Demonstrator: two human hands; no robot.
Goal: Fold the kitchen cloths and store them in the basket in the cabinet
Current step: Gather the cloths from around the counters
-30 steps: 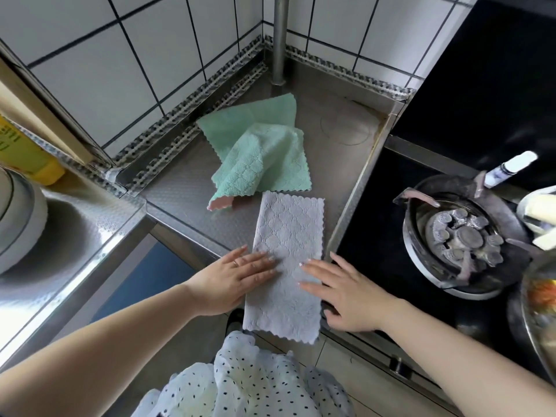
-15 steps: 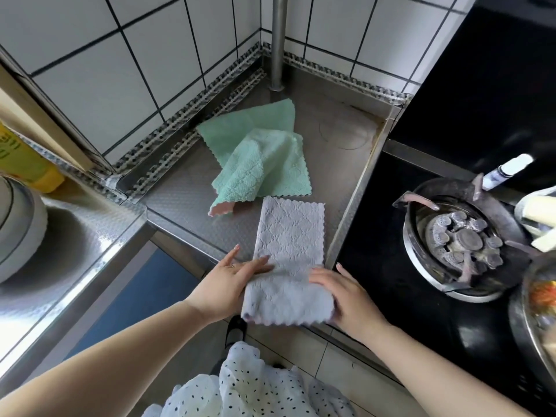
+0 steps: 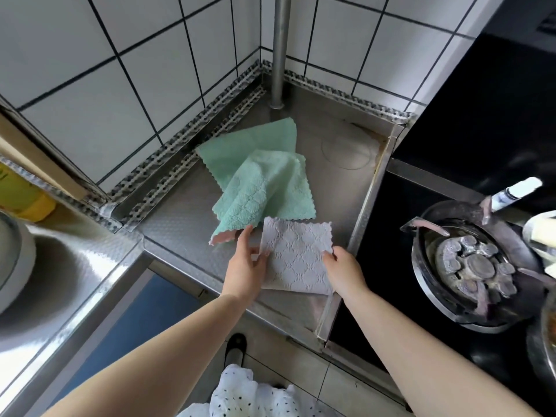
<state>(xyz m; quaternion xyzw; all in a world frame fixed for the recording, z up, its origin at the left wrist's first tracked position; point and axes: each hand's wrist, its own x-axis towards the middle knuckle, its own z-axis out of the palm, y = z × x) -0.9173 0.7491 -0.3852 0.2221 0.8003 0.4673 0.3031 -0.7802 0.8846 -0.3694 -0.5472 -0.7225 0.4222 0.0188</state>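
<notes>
Folded over since half a second ago, the grey cloth now lies as a near-square on the steel tabletop, its near half brought up onto the far half. The left hand pinches the cloth's left edge, thumb on top and forefinger stretched toward the green cloth. The right hand grips the right edge with curled fingers. The green cloth lies crumpled just beyond, toward the far corner, left of the gas burner.
</notes>
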